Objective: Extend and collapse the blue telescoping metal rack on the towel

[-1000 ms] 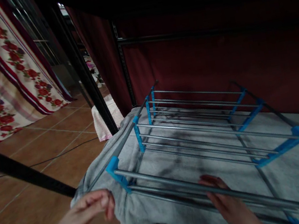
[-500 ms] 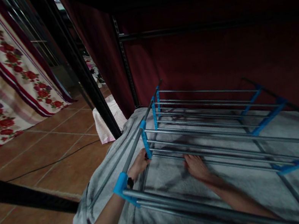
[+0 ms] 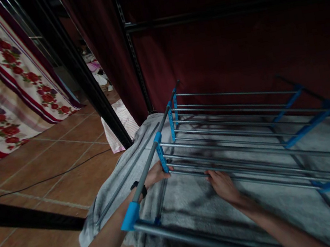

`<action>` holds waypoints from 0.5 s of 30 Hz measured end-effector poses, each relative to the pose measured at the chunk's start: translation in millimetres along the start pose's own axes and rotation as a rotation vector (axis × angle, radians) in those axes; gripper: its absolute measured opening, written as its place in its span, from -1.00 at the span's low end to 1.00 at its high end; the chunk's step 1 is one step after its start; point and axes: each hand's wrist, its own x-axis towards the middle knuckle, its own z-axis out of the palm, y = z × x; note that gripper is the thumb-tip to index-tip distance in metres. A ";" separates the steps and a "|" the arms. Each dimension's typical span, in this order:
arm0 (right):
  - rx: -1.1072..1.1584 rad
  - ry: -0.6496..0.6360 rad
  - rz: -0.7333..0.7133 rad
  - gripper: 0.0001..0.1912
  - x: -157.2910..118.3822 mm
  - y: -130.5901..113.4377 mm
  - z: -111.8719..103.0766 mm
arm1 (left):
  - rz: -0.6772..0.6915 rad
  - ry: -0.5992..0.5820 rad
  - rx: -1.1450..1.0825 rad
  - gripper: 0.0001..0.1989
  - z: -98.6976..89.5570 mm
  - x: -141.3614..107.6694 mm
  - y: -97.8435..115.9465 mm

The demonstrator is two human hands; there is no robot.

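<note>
A metal rack of grey tubes with blue plastic joints (image 3: pixel 161 153) lies on a grey blanket (image 3: pixel 188 217). My left hand (image 3: pixel 157 173) is closed around the lower end of a blue joint on the rack's left side; a dark band circles that wrist. To its right, my right hand (image 3: pixel 221 181) touches the lowest thin tube (image 3: pixel 189 173) with its fingertips, fingers curled at the tube. Near my left forearm is a blue corner piece (image 3: pixel 130 216), where two thicker tubes meet.
Black metal posts (image 3: pixel 89 77) stand at the left and back, before a dark red curtain (image 3: pixel 219 54). A flowered cloth (image 3: pixel 13 78) hangs at far left. A cable (image 3: pixel 56 176) crosses the tiled floor (image 3: pixel 15 218). A pinkish-white cloth (image 3: pixel 121 118) lies beyond the blanket.
The view has shifted slightly. The near blue corner has moved left and down, and its lower part no longer shows the same way. Both hands remain at nearly the same places on the rack.
</note>
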 end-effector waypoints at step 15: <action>0.007 0.041 -0.117 -0.45 -43.3 26.7 -24.7 | -0.003 0.076 0.065 -0.87 10.5 -0.7 -1.7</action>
